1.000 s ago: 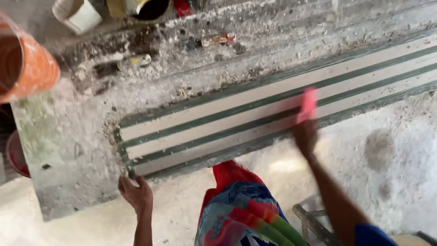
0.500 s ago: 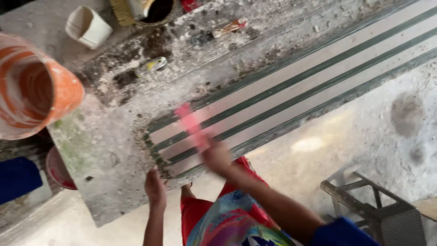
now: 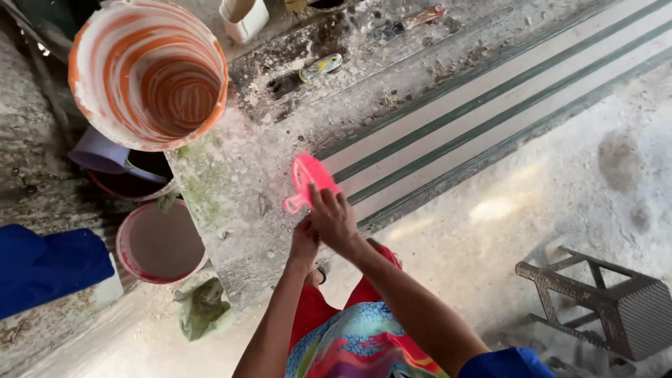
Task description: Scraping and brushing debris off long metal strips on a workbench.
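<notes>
Dusty stone slab (image 3: 231,189), pink scraper (image 3: 308,180) clamped in right hand (image 3: 334,218), left hand (image 3: 304,241) touching beneath, grip unclear.

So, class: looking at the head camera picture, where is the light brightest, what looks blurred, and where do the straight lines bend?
Head view: a pale sunlit patch lies on the floor; the pink tool in the right hand is smeared by motion blur; the striped slab looks fairly sharp, its lines running straight; the orange bucket swells near the corner, hinting at wide-angle distortion.
</notes>
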